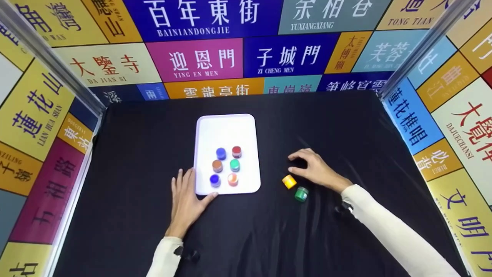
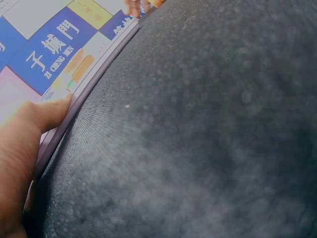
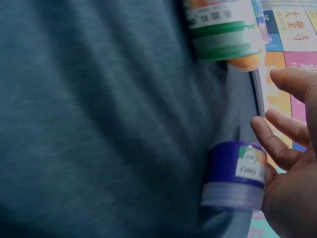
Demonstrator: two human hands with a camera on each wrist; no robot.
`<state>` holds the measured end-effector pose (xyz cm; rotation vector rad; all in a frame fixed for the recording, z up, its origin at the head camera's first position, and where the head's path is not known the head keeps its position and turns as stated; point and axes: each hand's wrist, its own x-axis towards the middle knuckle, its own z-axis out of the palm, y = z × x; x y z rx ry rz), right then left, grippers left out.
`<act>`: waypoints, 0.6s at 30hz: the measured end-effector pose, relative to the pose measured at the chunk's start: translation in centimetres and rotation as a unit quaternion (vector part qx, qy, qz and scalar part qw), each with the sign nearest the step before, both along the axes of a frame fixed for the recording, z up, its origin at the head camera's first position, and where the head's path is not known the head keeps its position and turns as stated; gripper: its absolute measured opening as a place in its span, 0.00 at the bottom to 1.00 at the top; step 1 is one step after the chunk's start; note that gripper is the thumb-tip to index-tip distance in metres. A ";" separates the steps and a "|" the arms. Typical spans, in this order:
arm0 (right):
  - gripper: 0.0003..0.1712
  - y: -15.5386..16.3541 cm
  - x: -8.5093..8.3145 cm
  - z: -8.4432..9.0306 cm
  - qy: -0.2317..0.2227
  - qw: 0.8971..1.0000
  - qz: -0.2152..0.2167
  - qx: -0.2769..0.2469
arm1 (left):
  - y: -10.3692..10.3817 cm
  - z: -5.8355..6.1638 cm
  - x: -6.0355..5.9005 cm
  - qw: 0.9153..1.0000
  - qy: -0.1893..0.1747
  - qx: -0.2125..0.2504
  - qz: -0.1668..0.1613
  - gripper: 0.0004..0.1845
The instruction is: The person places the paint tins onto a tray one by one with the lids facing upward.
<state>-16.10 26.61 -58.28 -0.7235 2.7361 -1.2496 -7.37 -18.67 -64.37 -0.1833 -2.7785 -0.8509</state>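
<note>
Hands rest on a black cloth table (image 1: 269,238) inside a booth with bright sign walls (image 1: 200,57) covered in big letters. The left hand (image 1: 187,202) lies flat on the cloth with its fingers straight and spread, and it holds nothing. Its thumb touches the near left corner of a white flat plastic tray (image 1: 226,129) with round corners. In the left wrist view the thumb (image 2: 47,114) presses on the tray's edge (image 2: 84,87). Six small round paint pots stand on the tray in three rows of two: a blue pot (image 1: 221,153) and a red pot (image 1: 236,151) at the back, a brown pot (image 1: 217,166) and a teal pot (image 1: 235,165) in the middle, and a dark blue pot (image 1: 215,180) and an orange-pink pot (image 1: 233,179) at the front. The right hand (image 1: 315,169) sits well to the right of the tray, with its fingers curled down over the cloth. In the right wrist view the fingers (image 3: 277,144) are loosely bent beside a small purple-lidded pot (image 3: 235,173) that touches the palm, but I cannot tell if the hand really grips it. In the head view that pot is hidden under the hand. A small yellow-orange pot (image 1: 289,181) lies tipped on the cloth just beside the right hand. A small green-lidded pot (image 1: 301,194) stands right next to it, closer to the person. Both arms wear pale cream sleeves (image 1: 388,231).
</note>
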 end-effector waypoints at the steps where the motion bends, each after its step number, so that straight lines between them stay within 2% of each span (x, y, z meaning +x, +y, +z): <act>1: 0.22 0.2 0.2 0.0 -0.004 1.000 -0.002 0.000 | 0.0 0.0 0.0 1.000 0.000 0.000 0.000 0.61; 5: 0.23 1.1 1.1 -0.1 -0.010 1.000 -0.011 -0.003 | 0.0 0.1 0.1 1.000 0.001 0.001 -0.001 0.61; 18: 0.23 3.6 3.1 -1.4 0.022 0.998 -0.042 -0.033 | -0.1 0.0 0.0 1.000 -0.002 -0.001 -0.002 0.61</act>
